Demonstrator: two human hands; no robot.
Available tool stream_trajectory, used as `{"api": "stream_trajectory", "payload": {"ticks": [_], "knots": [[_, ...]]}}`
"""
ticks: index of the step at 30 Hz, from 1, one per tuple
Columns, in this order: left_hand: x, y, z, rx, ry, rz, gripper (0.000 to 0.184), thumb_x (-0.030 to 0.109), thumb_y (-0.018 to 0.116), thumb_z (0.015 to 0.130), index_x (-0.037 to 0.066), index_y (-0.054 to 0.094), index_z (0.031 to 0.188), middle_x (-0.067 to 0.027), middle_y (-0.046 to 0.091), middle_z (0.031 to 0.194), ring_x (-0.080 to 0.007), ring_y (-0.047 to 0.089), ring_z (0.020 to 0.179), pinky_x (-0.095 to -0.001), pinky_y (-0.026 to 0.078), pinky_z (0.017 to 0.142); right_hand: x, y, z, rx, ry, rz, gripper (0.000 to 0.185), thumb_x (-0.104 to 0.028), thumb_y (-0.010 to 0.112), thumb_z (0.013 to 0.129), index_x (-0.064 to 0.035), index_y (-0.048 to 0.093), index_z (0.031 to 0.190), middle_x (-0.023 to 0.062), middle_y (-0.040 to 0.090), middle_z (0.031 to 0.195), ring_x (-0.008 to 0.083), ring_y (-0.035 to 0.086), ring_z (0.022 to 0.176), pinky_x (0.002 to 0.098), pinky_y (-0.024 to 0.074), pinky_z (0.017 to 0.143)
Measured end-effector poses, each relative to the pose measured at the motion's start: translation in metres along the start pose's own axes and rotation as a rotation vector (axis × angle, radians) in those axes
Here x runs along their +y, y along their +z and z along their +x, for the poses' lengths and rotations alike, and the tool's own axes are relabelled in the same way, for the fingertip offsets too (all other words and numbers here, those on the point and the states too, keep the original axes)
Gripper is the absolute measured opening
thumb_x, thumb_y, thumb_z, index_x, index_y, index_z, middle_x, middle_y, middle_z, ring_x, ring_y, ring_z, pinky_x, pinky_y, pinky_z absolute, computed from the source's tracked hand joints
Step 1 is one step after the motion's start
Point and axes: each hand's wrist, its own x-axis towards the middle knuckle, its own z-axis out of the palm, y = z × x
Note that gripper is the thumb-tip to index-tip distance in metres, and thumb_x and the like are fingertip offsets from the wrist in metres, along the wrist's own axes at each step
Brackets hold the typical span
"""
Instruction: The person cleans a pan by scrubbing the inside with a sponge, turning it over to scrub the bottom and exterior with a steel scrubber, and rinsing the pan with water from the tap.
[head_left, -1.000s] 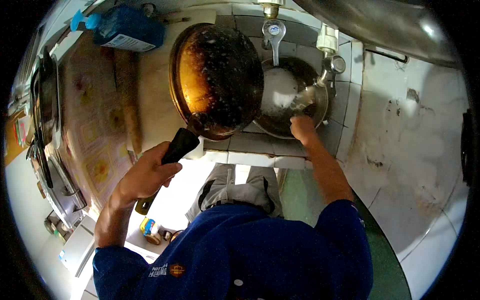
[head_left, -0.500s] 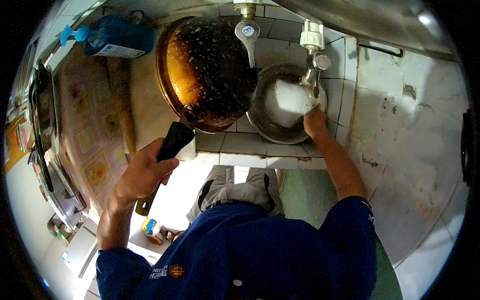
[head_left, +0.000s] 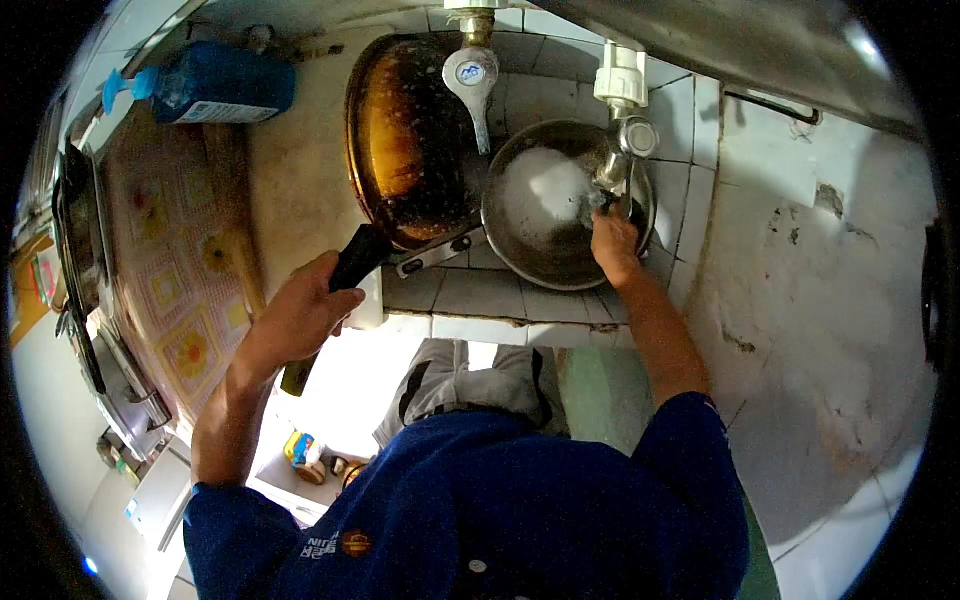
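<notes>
My left hand (head_left: 305,305) is closed round the black handle of a frying pan (head_left: 400,165). The pan is tipped on edge over the tiled sink, its scorched brown outside facing right and shiny with wet. My right hand (head_left: 617,245) is closed at the right part of a round metal basin (head_left: 545,270), just below the right tap (head_left: 625,140). A small dark grey thing shows at its fingertips, too unclear to name. White suds (head_left: 545,190) float in the basin. The pan's right side lies close to the basin.
Another tap (head_left: 472,75) hangs over the pan. A blue pump bottle (head_left: 225,85) lies at the upper left, beside a patterned cloth (head_left: 180,270). The tiled sink edge (head_left: 480,328) runs in front of me, and a large metal surface (head_left: 740,45) overhangs the upper right.
The pan has turned more on edge and shifted right, so less of its blackened bottom shows. My left hand rose slightly; my right hand moved a little left, under the tap.
</notes>
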Motion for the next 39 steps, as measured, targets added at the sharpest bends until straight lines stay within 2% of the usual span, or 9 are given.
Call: {"api": "stream_trajectory", "payload": {"ticks": [3, 7, 11, 13, 16, 20, 22, 32, 39], "knots": [[0.000, 0.000, 0.006, -0.005, -0.048, 0.025, 0.017, 0.017, 0.059, 0.087, 0.003, 0.049, 0.087, -0.0036, 0.052, 0.062, -0.0119, 0.051, 0.053, -0.0291, 0.041, 0.048, -0.005, 0.004, 0.006, -0.117, 0.110, 0.011, 0.025, -0.009, 0.057, 0.080, -0.0074, 0.063, 0.104, 0.0193, 0.053, 0.112, 0.0370, 0.059, 0.094, 0.0475, 0.0533, 0.070], [-0.005, 0.003, 0.008, 0.007, -0.097, -0.010, 0.018, 0.016, 0.059, 0.087, 0.003, 0.048, 0.087, -0.0037, 0.051, 0.062, -0.0117, 0.050, 0.053, -0.0294, 0.041, 0.049, 0.007, 0.065, 0.036, 0.315, 0.077, 0.081, 0.032, -0.009, 0.056, 0.081, -0.0081, 0.058, 0.113, 0.0202, 0.051, 0.118, 0.0363, 0.058, 0.094, 0.0456, 0.0537, 0.071], [-0.013, 0.009, 0.010, -0.001, -0.103, 0.092, 0.021, 0.018, 0.059, 0.088, 0.001, 0.046, 0.090, -0.0063, 0.051, 0.062, -0.0141, 0.052, 0.053, -0.0320, 0.042, 0.049, -0.042, 0.056, 0.047, 0.038, 0.114, 0.714, 0.052, -0.008, 0.066, 0.079, -0.0071, 0.049, 0.128, 0.0246, 0.047, 0.127, 0.0407, 0.056, 0.106, 0.0477, 0.0484, 0.082], [-0.026, 0.018, 0.013, -0.017, -0.076, 0.055, 0.022, 0.018, 0.059, 0.088, 0.001, 0.045, 0.092, -0.0084, 0.052, 0.062, -0.0149, 0.055, 0.054, -0.0334, 0.043, 0.049, -0.078, 0.039, 0.029, 0.006, -0.098, 0.325, 0.050, -0.006, 0.067, 0.078, -0.0054, 0.051, 0.125, 0.0239, 0.054, 0.120, 0.0399, 0.057, 0.104, 0.0464, 0.0483, 0.083], [-0.037, 0.029, 0.018, -0.043, -0.060, 0.113, 0.025, 0.019, 0.059, 0.088, -0.001, 0.046, 0.096, -0.0174, 0.056, 0.068, -0.0282, 0.060, 0.064, -0.0405, 0.045, 0.058, -0.092, 0.026, 0.024, -0.343, 0.083, 0.687, 0.040, -0.002, 0.066, 0.077, -0.0046, 0.056, 0.116, 0.0187, 0.058, 0.109, 0.0345, 0.059, 0.098, 0.0418, 0.0484, 0.084], [-0.027, 0.031, 0.018, -0.056, 0.020, 0.100, 0.031, 0.021, 0.059, 0.087, -0.003, 0.046, 0.102, -0.0251, 0.058, 0.076, -0.0408, 0.060, 0.077, -0.0464, 0.045, 0.069, -0.090, -0.020, 0.018, -0.261, 0.189, 1.130, 0.026, -0.002, 0.064, 0.078, -0.0047, 0.061, 0.103, 0.0138, 0.061, 0.099, 0.0267, 0.062, 0.088, 0.0356, 0.0495, 0.076], [-0.035, 0.034, 0.021, -0.066, 0.038, 0.095, 0.035, 0.021, 0.060, 0.087, -0.003, 0.046, 0.109, -0.0255, 0.059, 0.080, -0.0413, 0.060, 0.079, -0.0458, 0.045, 0.070, -0.118, -0.079, 0.003, 0.123, 0.056, 1.313, 0.024, -0.004, 0.062, 0.079, -0.0051, 0.062, 0.103, 0.0121, 0.059, 0.097, 0.0257, 0.058, 0.085, 0.0347, 0.0468, 0.074], [-0.034, 0.034, 0.024, -0.035, 0.039, 0.055, 0.039, 0.019, 0.060, 0.086, -0.003, 0.044, 0.114, -0.0280, 0.060, 0.083, -0.0437, 0.061, 0.083, -0.0468, 0.046, 0.073, -0.220, -0.204, 0.025, 0.593, -0.502, 0.718, 0.035, -0.015, 0.071, 0.075, -0.0169, 0.066, 0.109, 0.0115, 0.052, 0.095, 0.0306, 0.054, 0.085, 0.0426, 0.0459, 0.074], [-0.040, 0.025, 0.026, -0.072, 0.013, 0.055, 0.037, 0.019, 0.059, 0.086, -0.004, 0.044, 0.111, -0.0289, 0.060, 0.082, -0.0442, 0.061, 0.083, -0.0476, 0.045, 0.072, -0.216, -0.223, 0.047, 0.531, -0.394, 0.615, 0.027, -0.021, 0.072, 0.075, -0.0147, 0.066, 0.101, 0.0128, 0.053, 0.095, 0.0320, 0.055, 0.080, 0.0422, 0.0450, 0.070]]}}
